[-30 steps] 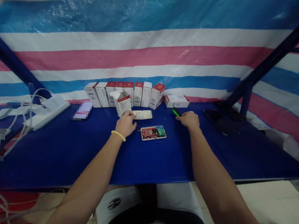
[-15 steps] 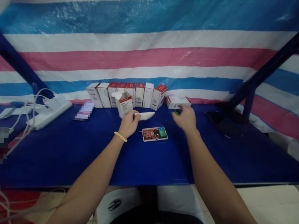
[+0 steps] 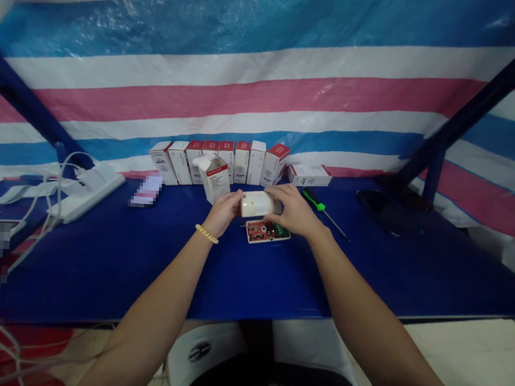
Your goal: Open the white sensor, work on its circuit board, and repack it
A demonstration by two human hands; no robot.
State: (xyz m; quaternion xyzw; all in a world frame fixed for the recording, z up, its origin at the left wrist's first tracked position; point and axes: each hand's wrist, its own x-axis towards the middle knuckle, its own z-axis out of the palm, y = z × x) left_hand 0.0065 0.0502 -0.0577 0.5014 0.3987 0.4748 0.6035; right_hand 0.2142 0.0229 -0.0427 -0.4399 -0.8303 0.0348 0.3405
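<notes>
A white plastic cover (image 3: pixel 257 205) is held between both hands at the middle of the view. My left hand (image 3: pixel 224 213) grips its left end, with a yellow band at the wrist. My right hand (image 3: pixel 295 210) has its fingers round the right end. Just below the cover, a red circuit board in a white shell (image 3: pixel 261 231) lies on the blue table, its right part partly covered by my right hand. To the right lies a green and black screwdriver (image 3: pixel 316 200), its shaft pointing toward the lower right.
An open white box (image 3: pixel 216 181) stands behind my left hand. Several red and white boxes (image 3: pixel 256 163) line the back, and one box (image 3: pixel 310 175) lies flat. A power strip (image 3: pixel 87 196) with cables is at left; a dark phone (image 3: pixel 374 204) lies at right.
My right hand has moved left from the screwdriver and taken hold of the white cover. The cover has turned broad side into view and moved slightly right. The screwdriver now shows fully.
</notes>
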